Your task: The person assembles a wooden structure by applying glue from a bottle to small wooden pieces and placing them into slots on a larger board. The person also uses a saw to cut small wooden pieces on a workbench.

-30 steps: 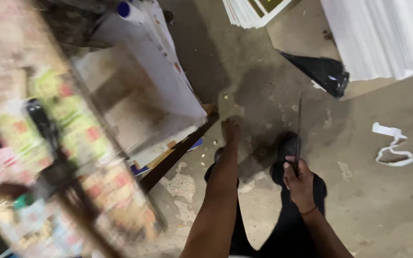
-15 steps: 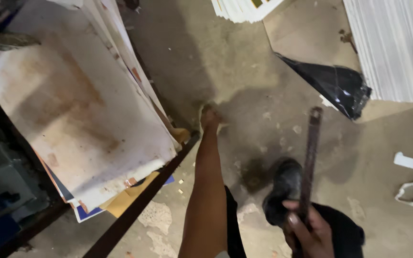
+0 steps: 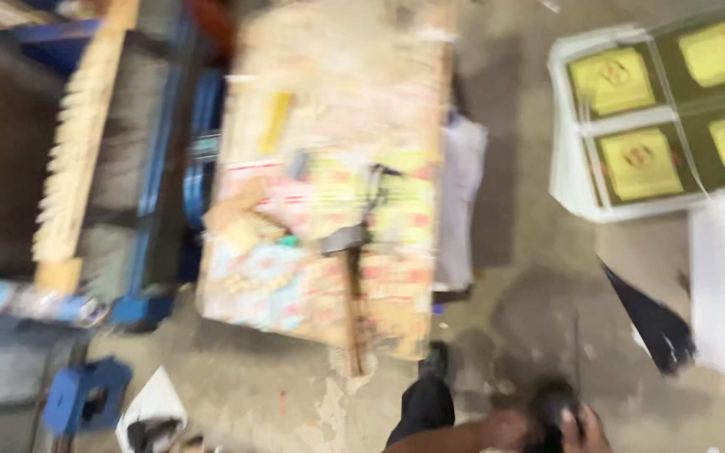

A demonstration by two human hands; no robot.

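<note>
Both hands sit at the bottom edge of the head view, low over the concrete floor [image 3: 295,394]: the left hand [image 3: 503,428] and the right hand [image 3: 585,432] press in on either side of a dark rounded object [image 3: 550,401], touching it or very nearly so. A thin dark rod [image 3: 576,344] rises from just above that object. Motion blur smears the fingers, so I cannot tell whether either hand is closed in a grip or merely laid against it, nor whether the right one holds the rod. Judging from how things lie, the work is all at the floor: the hammer [image 3: 352,252] lies untouched on the cluttered board [image 3: 329,101], well apart from both hands. A stack of green-and-yellow printed sheets [image 3: 631,126] and a black pointed scrap [image 3: 648,323] lie to the right.
</note>
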